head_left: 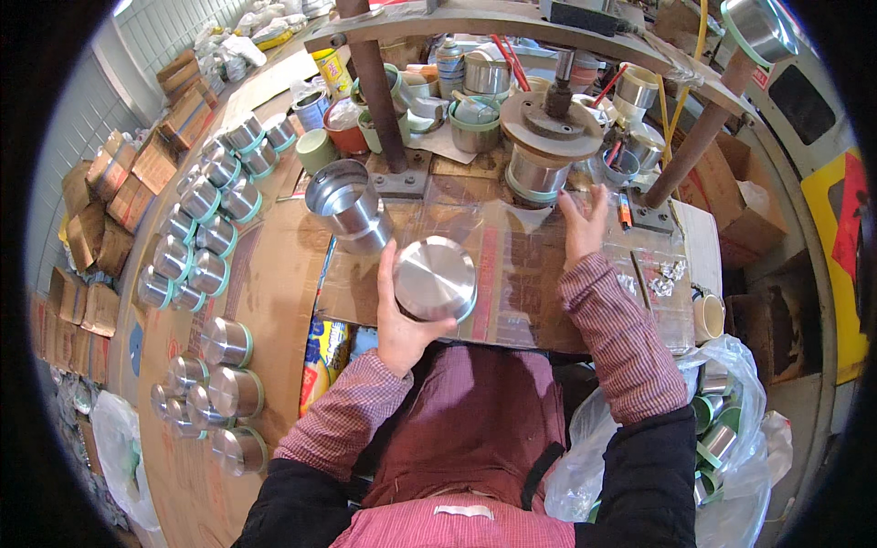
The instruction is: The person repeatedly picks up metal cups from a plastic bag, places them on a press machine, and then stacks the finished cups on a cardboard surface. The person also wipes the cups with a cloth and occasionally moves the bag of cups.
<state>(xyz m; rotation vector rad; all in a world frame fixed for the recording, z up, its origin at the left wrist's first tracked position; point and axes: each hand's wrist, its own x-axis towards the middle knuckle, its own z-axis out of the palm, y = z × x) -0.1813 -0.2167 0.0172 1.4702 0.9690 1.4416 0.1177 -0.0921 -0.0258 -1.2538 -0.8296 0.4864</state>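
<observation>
Bright, diffuse light, pale glare on the round steel cup (435,277) — strong fisheye bending, corners black

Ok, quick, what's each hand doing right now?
Left hand: holding a green-rimmed, round, silver metal container.
Right hand: open, apparently holding nothing.

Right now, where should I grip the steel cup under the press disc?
Probably by the side wall of the steel cup, coming from the near right. The press disc covers its top, while its round wall is exposed and the right hand is close on that side.
</observation>
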